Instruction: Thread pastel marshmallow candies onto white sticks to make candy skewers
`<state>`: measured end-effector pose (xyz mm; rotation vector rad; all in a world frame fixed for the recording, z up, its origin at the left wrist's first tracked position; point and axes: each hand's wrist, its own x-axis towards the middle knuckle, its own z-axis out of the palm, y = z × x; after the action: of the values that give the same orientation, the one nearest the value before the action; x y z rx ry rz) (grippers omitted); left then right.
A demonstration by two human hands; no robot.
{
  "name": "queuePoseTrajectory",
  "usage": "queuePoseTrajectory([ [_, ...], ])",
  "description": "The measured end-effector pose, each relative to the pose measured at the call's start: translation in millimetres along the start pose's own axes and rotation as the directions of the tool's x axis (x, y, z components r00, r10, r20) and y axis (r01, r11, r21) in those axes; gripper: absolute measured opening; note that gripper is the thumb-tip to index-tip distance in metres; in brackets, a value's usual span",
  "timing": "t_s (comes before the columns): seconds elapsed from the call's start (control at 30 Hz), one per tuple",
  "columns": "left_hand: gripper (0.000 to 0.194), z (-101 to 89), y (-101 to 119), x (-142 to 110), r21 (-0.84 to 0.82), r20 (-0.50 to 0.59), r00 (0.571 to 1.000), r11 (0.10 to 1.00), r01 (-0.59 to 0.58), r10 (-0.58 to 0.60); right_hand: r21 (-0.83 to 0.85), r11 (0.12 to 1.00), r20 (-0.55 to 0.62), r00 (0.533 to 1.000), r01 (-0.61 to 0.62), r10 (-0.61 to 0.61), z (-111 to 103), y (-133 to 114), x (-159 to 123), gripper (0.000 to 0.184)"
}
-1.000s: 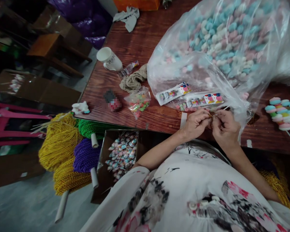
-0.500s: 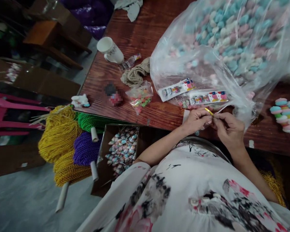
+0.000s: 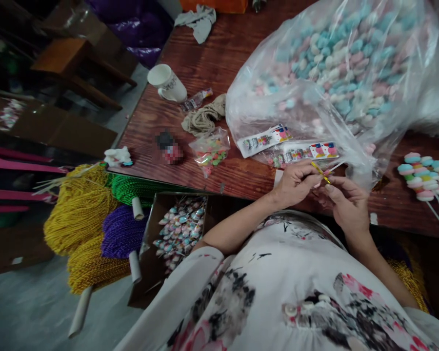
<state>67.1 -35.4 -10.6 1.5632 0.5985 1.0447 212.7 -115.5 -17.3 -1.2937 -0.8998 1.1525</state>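
At the table's front edge, my left hand (image 3: pixel 295 184) and my right hand (image 3: pixel 346 201) meet with fingertips almost touching. Both are closed in a pinch around a shiny gold twist tie (image 3: pixel 319 170), whose ends cross and stick out between the fingers. A thin white stick (image 3: pixel 337 165) points up and right from the same spot. Whatever else sits between the fingers is mostly hidden. Just beyond my hands lie printed candy wrappers (image 3: pixel 307 152) and a big clear bag (image 3: pixel 278 92) of pink, white and blue marshmallows.
Marshmallow skewers (image 3: pixel 424 176) lie at the right. On the left are a white mug (image 3: pixel 171 84), a knotted cloth (image 3: pixel 205 115) and a small bag of gummies (image 3: pixel 211 150). Below the table edge stand a box of wrapped candies (image 3: pixel 181 229) and cord bundles (image 3: pixel 78 209).
The gold twist tie now shows crossed ends, where before one short piece stuck out. My right fingers have shifted slightly around it. The view has moved a little.
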Motion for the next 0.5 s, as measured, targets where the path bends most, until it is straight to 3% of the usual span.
queuePoseTrajectory([
  [0.2,0.024,4.4,8.2,6.5,0.211,0.069,0.976,0.953,-0.215,0.205,0.161,0.977,0.031,0.990,-0.142,0.138,-6.8,-23.2,12.0,0.021],
  [0.33,0.019,6.5,9.8,9.7,0.312,0.133,0.943,0.891,-0.331,0.304,0.205,0.947,0.154,0.964,-0.248,0.219,-9.7,-26.1,18.1,0.023],
  [0.4,0.018,5.7,11.8,10.5,0.319,0.160,0.940,0.885,-0.338,0.302,0.244,0.908,0.274,0.922,-0.341,0.272,-10.5,-23.3,20.8,0.025],
  [0.5,0.021,2.3,18.5,11.3,0.330,0.231,0.941,0.891,-0.313,0.246,0.226,0.837,0.466,0.810,-0.498,0.356,-9.4,-18.5,25.1,0.031],
])
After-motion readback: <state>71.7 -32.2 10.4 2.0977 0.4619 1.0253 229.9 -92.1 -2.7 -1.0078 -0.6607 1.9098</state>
